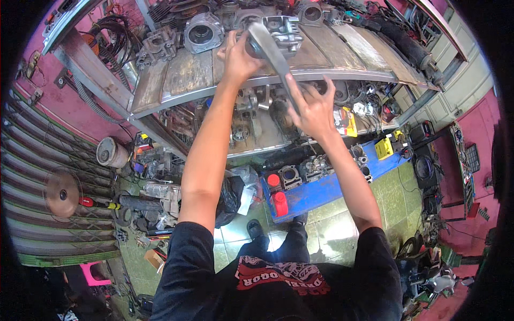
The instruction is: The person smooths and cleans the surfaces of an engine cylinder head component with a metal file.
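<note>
A long flat grey metal bar (272, 48) slants across the upper middle of the view, its broad end raised over the shelf. My right hand (317, 109) pinches its lower end between thumb and forefinger, the other fingers loosely spread. Behind the bar stands a silver engine cylinder head (287, 35) on the wooden shelf (187, 72). At the left of this part, my left hand (239, 60) has its fingers curled round the side; the bar partly hides what they grip. A cylinder block (204, 33) with a round bore sits left of that hand.
More greasy engine parts (159, 45) line the shelf, whose metal front edge (214, 90) runs below my hands. Beneath is a lower shelf of parts. A blue bench (316, 195) holds red bottles (279, 203) and cylinder parts. A black bag (230, 200) lies near my feet.
</note>
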### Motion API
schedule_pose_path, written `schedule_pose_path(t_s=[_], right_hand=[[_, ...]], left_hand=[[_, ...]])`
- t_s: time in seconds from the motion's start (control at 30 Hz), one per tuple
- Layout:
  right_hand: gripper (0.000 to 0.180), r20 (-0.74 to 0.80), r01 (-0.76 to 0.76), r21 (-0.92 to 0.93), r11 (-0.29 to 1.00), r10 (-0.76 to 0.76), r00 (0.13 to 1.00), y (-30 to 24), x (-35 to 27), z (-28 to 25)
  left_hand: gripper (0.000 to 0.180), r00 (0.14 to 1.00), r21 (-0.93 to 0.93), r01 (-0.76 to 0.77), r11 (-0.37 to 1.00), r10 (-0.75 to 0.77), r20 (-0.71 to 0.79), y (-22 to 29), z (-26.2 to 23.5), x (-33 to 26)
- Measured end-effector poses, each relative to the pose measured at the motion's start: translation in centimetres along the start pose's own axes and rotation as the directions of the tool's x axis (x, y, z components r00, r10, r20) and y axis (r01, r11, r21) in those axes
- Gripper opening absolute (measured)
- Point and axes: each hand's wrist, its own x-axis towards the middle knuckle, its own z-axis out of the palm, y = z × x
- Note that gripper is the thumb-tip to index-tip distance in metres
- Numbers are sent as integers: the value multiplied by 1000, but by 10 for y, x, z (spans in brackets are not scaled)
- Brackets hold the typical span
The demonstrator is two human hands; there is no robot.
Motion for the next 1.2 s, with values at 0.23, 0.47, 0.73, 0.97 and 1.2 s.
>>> schedule_pose_path(t_s=[0.23, 0.47, 0.73, 0.97, 1.2], right_hand=[[73, -69, 25, 112, 993, -18, 997, 28, -53, -4], [70, -1, 29, 36, 999, -29, 1000, 37, -58, -9], [66, -49, -257, 226, 940, 275, 960, 5, 26, -57], [64, 158, -398, 120, 910, 378, 912, -26, 33, -78], [68, 20, -334, 131, 933, 334, 942, -26, 51, -68]], left_hand=[[101, 997, 52, 65, 996, -68, 47, 11, -5, 2], [99, 998, -11, 58, 998, -58, 21, 13, 0, 3], [103, 1000, 6, 2, 1000, -2, -17, 9, 1, -1], [104, 999, 126, 26, 992, -28, 19, 12, -4, 0], [100, 994, 17, -91, 996, 92, -61, 2, 0, 1]])
